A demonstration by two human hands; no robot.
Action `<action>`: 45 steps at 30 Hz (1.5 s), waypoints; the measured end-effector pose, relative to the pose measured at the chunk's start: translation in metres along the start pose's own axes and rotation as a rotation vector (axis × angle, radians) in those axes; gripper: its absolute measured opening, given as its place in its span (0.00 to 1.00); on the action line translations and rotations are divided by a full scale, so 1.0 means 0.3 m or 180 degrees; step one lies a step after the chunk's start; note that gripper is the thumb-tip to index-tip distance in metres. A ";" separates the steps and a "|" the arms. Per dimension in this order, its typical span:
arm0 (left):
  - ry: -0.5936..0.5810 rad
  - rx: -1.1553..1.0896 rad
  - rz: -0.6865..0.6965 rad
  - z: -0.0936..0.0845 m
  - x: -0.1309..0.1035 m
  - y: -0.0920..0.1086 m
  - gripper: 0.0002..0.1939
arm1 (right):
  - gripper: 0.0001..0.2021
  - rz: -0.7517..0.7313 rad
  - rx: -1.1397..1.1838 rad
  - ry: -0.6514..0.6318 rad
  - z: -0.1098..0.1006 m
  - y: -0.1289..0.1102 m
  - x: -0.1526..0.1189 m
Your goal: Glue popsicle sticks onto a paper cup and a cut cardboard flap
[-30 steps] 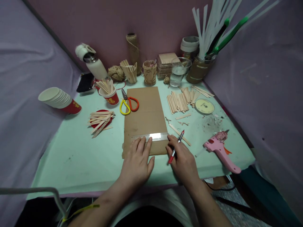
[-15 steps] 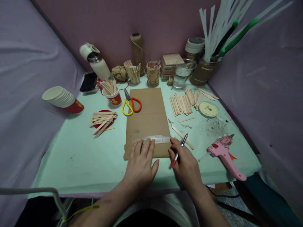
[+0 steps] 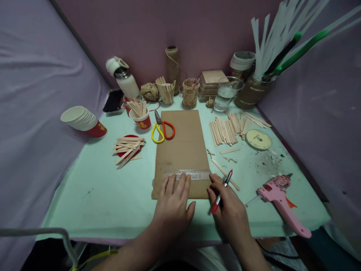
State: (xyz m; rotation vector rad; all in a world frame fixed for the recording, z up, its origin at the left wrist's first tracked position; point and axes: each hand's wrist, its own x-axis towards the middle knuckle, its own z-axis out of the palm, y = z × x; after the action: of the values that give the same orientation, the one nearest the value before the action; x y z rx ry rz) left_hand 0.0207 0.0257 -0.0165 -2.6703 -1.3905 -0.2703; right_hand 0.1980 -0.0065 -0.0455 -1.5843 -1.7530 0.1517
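A clear ruler [image 3: 197,175] lies crosswise on a brown cardboard sheet [image 3: 183,154], near its front end. My left hand [image 3: 175,199] rests flat with fingers stretched out, the fingertips pressing the ruler. With a red and silver pen [image 3: 222,191] held between its fingers, my right hand [image 3: 229,205] sits at the right edge of the cardboard. Its index fingertip touches the ruler's right end. The pen's tip points up and away from the cardboard. Scissors [image 3: 163,130] with one yellow and one orange handle lie across the cardboard's far left edge.
Right of the cardboard are wooden sticks [image 3: 224,131], a round yellow lid [image 3: 258,139] and a pink glue gun [image 3: 282,203]. On the left are stacked paper cups [image 3: 84,122] and sticks on a red plate [image 3: 129,150]. A cup of water [image 3: 225,98] stands behind.
The whole view has shifted, so everything appears slightly lower and farther right. Both hands, the ruler and the pen keep their places on the cardboard.
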 end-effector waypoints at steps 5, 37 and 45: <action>-0.0026 -0.0029 -0.0074 -0.003 0.004 0.004 0.29 | 0.09 0.0017 0.0000 0.0009 0.000 -0.001 -0.001; -0.0092 -0.0236 -0.0347 0.015 0.010 0.030 0.33 | 0.13 0.0781 0.1732 -0.0276 -0.090 -0.112 0.302; -0.0017 -0.0217 -0.0358 0.022 0.010 0.032 0.33 | 0.11 0.1338 0.2133 -0.1088 0.051 -0.100 0.378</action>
State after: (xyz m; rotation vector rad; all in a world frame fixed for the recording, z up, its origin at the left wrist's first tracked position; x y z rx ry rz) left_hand 0.0309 0.0238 -0.0225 -2.6516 -1.5633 -0.3274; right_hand 0.1707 0.0941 0.0105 -1.4304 -1.3544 1.1440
